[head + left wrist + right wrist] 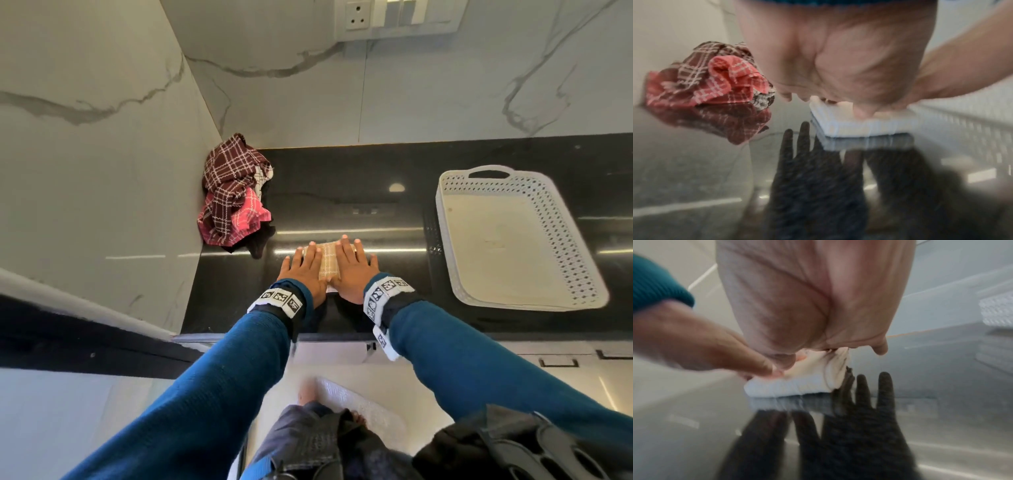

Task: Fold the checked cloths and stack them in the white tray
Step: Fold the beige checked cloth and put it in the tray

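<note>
A folded cream checked cloth [329, 261] lies on the black counter near its front edge. Both hands press flat on it with straight fingers: my left hand [306, 269] on its left half, my right hand [352, 269] on its right half. The wrist views show the same cloth [855, 125] [797, 382] as a thick pale bundle under the palms, mirrored in the glossy counter. A crumpled heap of maroon and pink checked cloths [234, 192] [715, 82] sits in the back left corner. The white tray [568, 240] stands to the right, with nothing in it.
Marble walls close the counter on the left and at the back, with a socket panel [394, 17] high on the back wall. The black counter [376, 192] lies bare between the cloth heap and the tray. Drawer fronts run below the counter's front edge.
</note>
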`<state>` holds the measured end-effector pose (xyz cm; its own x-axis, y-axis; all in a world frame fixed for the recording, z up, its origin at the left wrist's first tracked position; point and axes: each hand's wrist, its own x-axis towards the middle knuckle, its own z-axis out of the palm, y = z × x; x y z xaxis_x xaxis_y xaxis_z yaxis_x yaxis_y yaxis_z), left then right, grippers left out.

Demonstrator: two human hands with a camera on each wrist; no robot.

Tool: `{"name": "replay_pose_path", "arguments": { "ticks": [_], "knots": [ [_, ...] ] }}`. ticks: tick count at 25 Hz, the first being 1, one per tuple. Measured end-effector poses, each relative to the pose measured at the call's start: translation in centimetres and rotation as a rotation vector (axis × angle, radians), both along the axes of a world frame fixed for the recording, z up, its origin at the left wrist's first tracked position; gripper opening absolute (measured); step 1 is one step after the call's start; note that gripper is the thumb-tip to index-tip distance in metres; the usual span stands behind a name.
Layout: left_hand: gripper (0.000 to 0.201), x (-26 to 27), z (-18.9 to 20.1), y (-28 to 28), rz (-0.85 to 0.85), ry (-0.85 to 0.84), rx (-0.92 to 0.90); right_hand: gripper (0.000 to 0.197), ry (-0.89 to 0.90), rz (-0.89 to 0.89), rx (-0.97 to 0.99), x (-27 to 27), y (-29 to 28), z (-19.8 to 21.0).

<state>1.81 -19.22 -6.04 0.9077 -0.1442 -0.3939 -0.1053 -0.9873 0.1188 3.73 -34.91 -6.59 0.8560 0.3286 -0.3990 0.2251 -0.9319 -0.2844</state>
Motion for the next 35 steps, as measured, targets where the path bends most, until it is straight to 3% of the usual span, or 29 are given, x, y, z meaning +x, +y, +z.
{"name": "replay_pose_path", "arguments": {
  "ticks": [1,3,4,6,11,14,16,19,23,25,27,30,35],
  "knots": [
    [0.077,0.1,0.3,0.1,0.092,-0.042,-0.098,0.082,-0.040,-0.070,0.126,0.0,-0.1,0.4],
    [0.068,0.3,0.4,0.4,0.429,-0.119,-0.385,0.056,-0.126,-0.268,0.405,-0.2,-0.7,0.7],
    [0.057,0.2,0.4,0.5,0.589,-0.122,-0.504,0.040,-0.120,-0.377,0.475,-0.4,-1.0,0.8],
    [0.045,0.0,0.6,0.2,0.737,-0.057,-0.561,0.022,-0.011,-0.549,0.474,-0.7,-1.1,0.9],
    [0.054,0.8,0.5,0.4,0.846,0.172,-0.601,0.024,0.205,-0.846,0.494,-0.6,-0.1,1.0],
    [0.046,0.5,0.1,1.1,0.968,0.342,-0.895,0.021,0.472,-1.081,0.735,-1.1,-1.0,1.9],
    [0.036,-1.3,1.2,0.7,1.073,0.466,-1.098,0.029,0.679,-1.139,0.852,-2.6,-2.5,3.2],
    [0.027,-3.0,3.8,-0.5,0.987,0.648,-1.287,0.039,0.663,-1.137,1.002,-4.6,-5.2,5.1],
    [0.035,-1.4,7.2,-5.9,0.713,0.714,-1.435,0.036,0.310,-1.029,1.110,-5.8,-12.4,9.5],
    [0.033,0.3,9.5,-10.9,0.573,0.696,-1.418,0.035,0.158,-1.022,1.095,-5.5,-17.6,11.8],
    [0.025,2.2,10.6,-17.1,0.468,0.621,-1.325,0.033,0.040,-1.046,1.017,-5.0,-23.4,12.9],
    [0.011,5.3,9.1,-26.2,0.331,0.479,-1.046,0.026,-0.034,-1.053,0.823,-3.4,-31.0,11.8],
    [0.026,6.5,5.1,-33.9,0.309,0.480,-0.689,0.026,0.031,-0.951,0.376,-0.9,-36.2,6.4]
  ]
}}
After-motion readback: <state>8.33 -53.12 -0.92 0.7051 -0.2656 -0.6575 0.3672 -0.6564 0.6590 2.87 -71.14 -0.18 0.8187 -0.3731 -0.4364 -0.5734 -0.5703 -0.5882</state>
